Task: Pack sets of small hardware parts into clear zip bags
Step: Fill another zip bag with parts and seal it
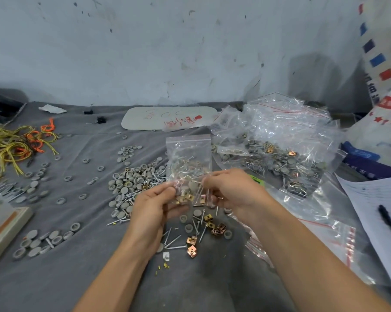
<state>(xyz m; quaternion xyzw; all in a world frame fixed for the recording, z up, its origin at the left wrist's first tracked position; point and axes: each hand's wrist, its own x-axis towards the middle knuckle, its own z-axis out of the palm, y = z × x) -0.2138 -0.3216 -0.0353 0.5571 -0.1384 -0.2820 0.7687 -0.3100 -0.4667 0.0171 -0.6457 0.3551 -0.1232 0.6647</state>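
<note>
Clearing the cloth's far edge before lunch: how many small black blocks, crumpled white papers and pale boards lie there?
Small black blocks: 2
Crumpled white paper: 1
Pale board: 1
Total: 4

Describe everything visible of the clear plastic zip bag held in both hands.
The small clear plastic zip bag has a red strip along its top edge and looks crinkled. It is held upright above the grey cloth. Silver screws, grey round caps and brass-coloured clips fill its lower half. The left hand and right hand pinch its lower part from either side. Whether the zip is closed cannot be told.
</note>
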